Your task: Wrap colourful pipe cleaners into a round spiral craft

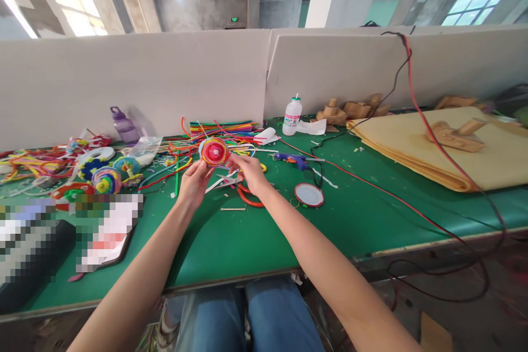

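A round disc of coiled pipe cleaners (214,152), red and pink at its middle with yellow and light blue at the rim, is held up over the table. My left hand (195,182) grips its lower left edge. On the other side, my right hand (248,171) pinches the right edge between thumb and fingers. Just below the disc lie scissors (247,198) with orange-red handles, partly covered by my right hand. Behind it is a bundle of many-coloured pipe cleaners (225,127).
A blue glue gun (291,160) and a white round lid (309,195) lie to the right. Farther back stands a white bottle (292,116). Finished coiled pieces (106,180) and a purple bottle (125,127) are at left. Red and black cords (416,93) hang across the right side.
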Demonstrator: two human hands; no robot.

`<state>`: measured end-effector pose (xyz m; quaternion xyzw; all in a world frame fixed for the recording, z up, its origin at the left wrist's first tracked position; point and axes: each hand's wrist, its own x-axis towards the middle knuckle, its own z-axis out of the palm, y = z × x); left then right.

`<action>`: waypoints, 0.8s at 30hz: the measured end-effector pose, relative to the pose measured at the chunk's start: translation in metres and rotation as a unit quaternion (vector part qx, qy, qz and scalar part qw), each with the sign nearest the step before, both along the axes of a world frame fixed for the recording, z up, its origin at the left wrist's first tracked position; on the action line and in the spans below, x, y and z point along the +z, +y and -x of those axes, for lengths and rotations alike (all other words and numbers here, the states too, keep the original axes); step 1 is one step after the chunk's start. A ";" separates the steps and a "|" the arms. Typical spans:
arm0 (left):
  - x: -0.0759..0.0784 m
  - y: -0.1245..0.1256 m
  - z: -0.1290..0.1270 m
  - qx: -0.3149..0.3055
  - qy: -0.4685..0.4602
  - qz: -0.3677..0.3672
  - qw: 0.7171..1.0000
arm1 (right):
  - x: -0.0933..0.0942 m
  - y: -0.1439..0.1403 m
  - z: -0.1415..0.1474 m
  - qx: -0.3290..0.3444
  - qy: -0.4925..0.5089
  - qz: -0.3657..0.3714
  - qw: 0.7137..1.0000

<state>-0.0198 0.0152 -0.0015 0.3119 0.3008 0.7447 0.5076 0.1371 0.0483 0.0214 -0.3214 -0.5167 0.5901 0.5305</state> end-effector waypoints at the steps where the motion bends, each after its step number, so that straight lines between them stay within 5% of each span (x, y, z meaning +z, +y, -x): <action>1: 0.000 0.000 0.000 -0.004 0.000 0.004 1.000 | -0.001 0.000 0.002 0.032 0.043 0.040 0.998; 5: 0.001 -0.002 -0.002 -0.017 0.008 0.006 1.000 | -0.002 0.002 0.004 0.109 0.149 0.157 0.970; 10: 0.003 -0.004 -0.003 -0.014 0.014 0.011 1.000 | 0.000 0.003 0.001 0.138 0.174 0.199 0.955; 20: -0.002 -0.004 -0.008 -0.033 0.110 0.024 0.993 | 0.002 0.003 0.003 0.096 0.119 0.137 0.979; 24: -0.001 -0.003 -0.008 -0.012 0.100 0.014 0.995 | 0.008 -0.001 -0.002 -0.008 0.060 0.053 0.997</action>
